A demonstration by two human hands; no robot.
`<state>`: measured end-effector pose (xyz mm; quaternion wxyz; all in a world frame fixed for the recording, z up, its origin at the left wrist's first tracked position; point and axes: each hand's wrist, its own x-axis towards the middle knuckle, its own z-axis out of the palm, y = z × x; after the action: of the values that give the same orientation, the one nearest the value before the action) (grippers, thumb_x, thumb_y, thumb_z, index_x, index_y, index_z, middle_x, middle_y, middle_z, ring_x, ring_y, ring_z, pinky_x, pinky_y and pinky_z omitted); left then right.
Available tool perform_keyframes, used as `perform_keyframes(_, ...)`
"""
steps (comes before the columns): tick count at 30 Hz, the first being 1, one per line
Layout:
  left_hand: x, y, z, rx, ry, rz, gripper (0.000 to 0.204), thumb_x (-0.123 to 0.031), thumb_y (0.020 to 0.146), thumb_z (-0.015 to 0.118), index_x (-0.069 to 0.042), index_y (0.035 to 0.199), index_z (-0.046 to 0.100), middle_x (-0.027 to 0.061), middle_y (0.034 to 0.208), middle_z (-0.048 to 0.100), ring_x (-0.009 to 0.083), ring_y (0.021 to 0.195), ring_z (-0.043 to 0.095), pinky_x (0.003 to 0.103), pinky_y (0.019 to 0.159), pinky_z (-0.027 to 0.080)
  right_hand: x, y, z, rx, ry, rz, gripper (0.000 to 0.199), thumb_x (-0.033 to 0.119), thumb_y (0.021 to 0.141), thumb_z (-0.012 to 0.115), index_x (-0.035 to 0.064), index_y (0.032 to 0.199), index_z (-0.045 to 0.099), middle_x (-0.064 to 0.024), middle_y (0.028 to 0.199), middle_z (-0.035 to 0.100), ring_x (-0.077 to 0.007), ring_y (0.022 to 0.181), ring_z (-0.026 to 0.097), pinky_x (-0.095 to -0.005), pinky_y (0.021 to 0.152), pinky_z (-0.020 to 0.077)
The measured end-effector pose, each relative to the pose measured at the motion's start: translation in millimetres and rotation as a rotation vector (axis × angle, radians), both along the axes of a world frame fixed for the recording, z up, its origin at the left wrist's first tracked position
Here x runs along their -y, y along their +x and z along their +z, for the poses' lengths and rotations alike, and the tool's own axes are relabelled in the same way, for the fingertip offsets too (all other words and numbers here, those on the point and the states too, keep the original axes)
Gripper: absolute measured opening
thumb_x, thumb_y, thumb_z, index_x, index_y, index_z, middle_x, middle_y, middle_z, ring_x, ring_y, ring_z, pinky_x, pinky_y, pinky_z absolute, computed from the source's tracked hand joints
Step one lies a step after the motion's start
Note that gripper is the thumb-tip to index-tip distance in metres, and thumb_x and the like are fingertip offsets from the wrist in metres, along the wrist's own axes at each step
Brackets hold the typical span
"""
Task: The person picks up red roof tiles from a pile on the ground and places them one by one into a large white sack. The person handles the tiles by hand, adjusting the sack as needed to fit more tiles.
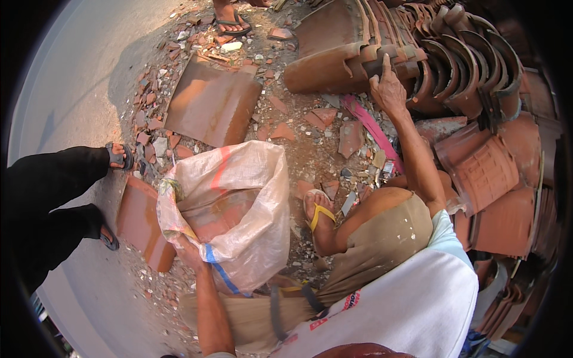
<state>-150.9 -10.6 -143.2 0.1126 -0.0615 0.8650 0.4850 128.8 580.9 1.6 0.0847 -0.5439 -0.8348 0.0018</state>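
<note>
My left hand is closed on the near left rim of a whitish woven plastic sack with red and blue stripes. The mouth of the sack gapes, and reddish tile pieces lie inside. My right hand is stretched out to a stack of curved clay roof tiles, its index finger extended over the near tile edges and the other fingers bent. Nothing shows in that hand. Whether the fingertip touches a tile, I cannot tell.
Broken tile shards and rubble cover the ground. A large brown tile lies beyond the sack, another tile left of it. More roof tiles are piled at right. Two people's sandaled feet stand at left and far side.
</note>
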Motion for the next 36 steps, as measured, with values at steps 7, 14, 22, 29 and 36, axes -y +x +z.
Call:
perform_keyframes(7,10.4,0.3,-21.1,-0.075,-0.091,-0.142,0.061,-0.043,0.105,0.051,0.007,0.141,0.054,0.0208,0.120,0.065,0.0259,0.096,0.065,0.039,0.078,0.052,-18.7,56.9,-77.0,0.481,-0.161,0.340,0.079,0.023,0.097,0.058,0.0164,0.166,0.020,-0.0273,0.109,0.069,-0.0453,0.086,0.071,-0.0543,0.076,0.0581)
perform_keyframes(14,22.9,-4.6,-23.5,-0.229,-0.335,-0.262,0.058,-0.042,0.106,0.050,0.006,0.139,0.054,0.0187,0.123,0.063,0.0265,0.100,0.063,0.040,0.083,0.051,-11.1,22.4,-19.8,-0.034,0.249,0.247,0.066,0.019,0.097,0.059,0.0160,0.159,0.037,-0.0235,0.096,0.073,-0.0443,0.085,0.072,-0.0550,0.073,0.0575)
perform_keyframes(22,-4.0,1.0,3.9,0.109,0.113,0.089,0.061,-0.045,0.105,0.052,0.005,0.139,0.055,0.0181,0.122,0.063,0.0254,0.097,0.062,0.038,0.080,0.051,52.2,50.7,-94.2,0.195,-0.321,0.390,0.033,0.028,0.096,0.064,0.0009,0.114,0.070,-0.0248,0.103,0.072,-0.0473,0.087,0.070,-0.0550,0.081,0.0555)
perform_keyframes(29,7.2,-6.1,-10.5,0.093,-0.011,0.042,0.064,-0.046,0.103,0.052,0.004,0.143,0.053,0.0174,0.122,0.064,0.0254,0.099,0.063,0.037,0.083,0.051,-16.0,14.3,-40.1,-0.652,0.011,0.059,0.045,0.040,0.100,0.062,-0.0013,0.118,0.068,-0.0277,0.109,0.071,-0.0413,0.100,0.070,-0.0463,0.089,0.0532)
perform_keyframes(36,2.2,2.2,-4.9,-0.083,-0.176,-0.137,0.066,-0.048,0.102,0.053,0.004,0.142,0.055,0.0188,0.125,0.066,0.0281,0.108,0.065,0.039,0.091,0.050,-17.5,-22.2,-27.6,-0.582,-0.079,0.071,0.060,0.051,0.102,0.061,-0.0067,0.117,0.066,-0.0228,0.102,0.069,-0.0303,0.098,0.065,-0.0446,0.091,0.0486)
